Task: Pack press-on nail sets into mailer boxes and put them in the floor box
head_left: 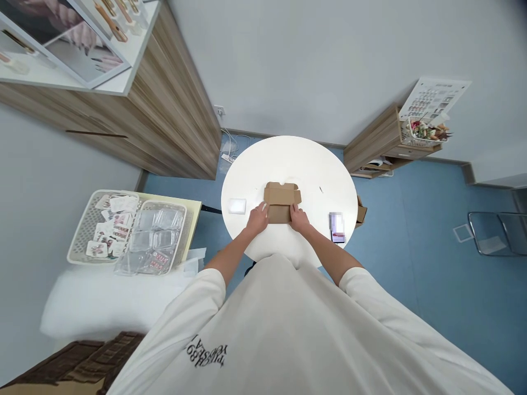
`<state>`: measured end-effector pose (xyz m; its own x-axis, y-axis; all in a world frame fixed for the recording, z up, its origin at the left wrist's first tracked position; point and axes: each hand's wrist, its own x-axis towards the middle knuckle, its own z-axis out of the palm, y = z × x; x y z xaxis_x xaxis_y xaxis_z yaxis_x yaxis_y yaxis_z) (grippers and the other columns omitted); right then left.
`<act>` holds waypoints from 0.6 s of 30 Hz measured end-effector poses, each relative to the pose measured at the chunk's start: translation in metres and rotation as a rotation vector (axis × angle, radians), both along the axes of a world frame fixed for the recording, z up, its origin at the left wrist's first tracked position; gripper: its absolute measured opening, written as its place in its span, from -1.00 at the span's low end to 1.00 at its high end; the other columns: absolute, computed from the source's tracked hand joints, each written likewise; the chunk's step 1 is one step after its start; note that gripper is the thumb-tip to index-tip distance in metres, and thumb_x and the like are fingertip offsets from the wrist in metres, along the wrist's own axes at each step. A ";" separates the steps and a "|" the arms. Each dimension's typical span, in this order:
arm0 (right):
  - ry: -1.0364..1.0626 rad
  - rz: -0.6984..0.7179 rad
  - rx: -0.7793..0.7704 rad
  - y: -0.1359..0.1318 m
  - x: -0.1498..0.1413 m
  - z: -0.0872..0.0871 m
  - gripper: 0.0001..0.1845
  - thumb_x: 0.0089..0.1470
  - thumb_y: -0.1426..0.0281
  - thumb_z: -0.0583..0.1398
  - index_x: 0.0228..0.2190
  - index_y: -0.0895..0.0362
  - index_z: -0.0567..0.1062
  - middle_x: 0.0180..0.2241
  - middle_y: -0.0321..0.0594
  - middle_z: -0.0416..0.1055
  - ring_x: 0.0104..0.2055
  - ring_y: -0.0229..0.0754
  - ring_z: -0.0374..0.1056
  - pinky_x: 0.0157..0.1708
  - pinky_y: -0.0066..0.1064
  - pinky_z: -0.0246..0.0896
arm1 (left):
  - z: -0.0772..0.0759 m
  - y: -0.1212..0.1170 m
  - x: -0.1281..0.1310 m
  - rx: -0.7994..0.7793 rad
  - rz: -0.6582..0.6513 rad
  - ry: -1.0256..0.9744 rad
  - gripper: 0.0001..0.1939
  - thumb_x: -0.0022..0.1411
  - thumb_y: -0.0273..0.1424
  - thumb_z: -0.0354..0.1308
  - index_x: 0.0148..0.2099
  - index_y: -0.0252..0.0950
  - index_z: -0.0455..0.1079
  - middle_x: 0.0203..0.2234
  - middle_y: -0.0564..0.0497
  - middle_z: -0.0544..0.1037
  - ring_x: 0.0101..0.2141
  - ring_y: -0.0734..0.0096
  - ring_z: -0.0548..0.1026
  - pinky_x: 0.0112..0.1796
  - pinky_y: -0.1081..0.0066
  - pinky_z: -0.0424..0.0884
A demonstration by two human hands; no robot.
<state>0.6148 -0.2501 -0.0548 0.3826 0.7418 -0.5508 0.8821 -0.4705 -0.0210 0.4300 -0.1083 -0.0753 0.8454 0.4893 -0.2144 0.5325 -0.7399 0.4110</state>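
Note:
A small brown cardboard box lies on the round white table, its lid and side flaps standing unfolded toward the far side. At its left edge, my left hand grips the cardboard with the fingers near the fold. My right hand holds the opposite edge in the same way. What the box contains, if anything, cannot be made out. To the left of my hands is a small clear-and-white flat packet. A phone with a lit, blurred screen rests near the table's right edge.
Left of the table, a basket of printed cards and a basket of clear plastic cases stand beside white wrapping. A tall wooden cabinet is at back left, a low cabinet at back right. Another cardboard box sits below the table.

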 end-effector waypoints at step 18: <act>-0.008 -0.025 -0.029 0.003 -0.004 0.005 -0.09 0.17 0.32 0.24 0.39 0.16 -0.09 0.37 0.15 -0.08 0.06 0.09 0.24 -0.02 -0.20 0.24 | -0.016 0.087 -0.053 -0.304 0.954 0.143 -0.45 0.24 -0.26 0.30 0.18 -0.29 0.22 0.18 -0.34 0.35 0.17 -0.16 0.38 0.07 0.07 0.38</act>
<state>0.6107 -0.2471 -0.0494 0.4051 0.7156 -0.5691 0.8703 -0.4926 0.0001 0.3773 -0.0214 -0.0914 0.0867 0.8554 -0.5107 0.9060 0.1455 0.3975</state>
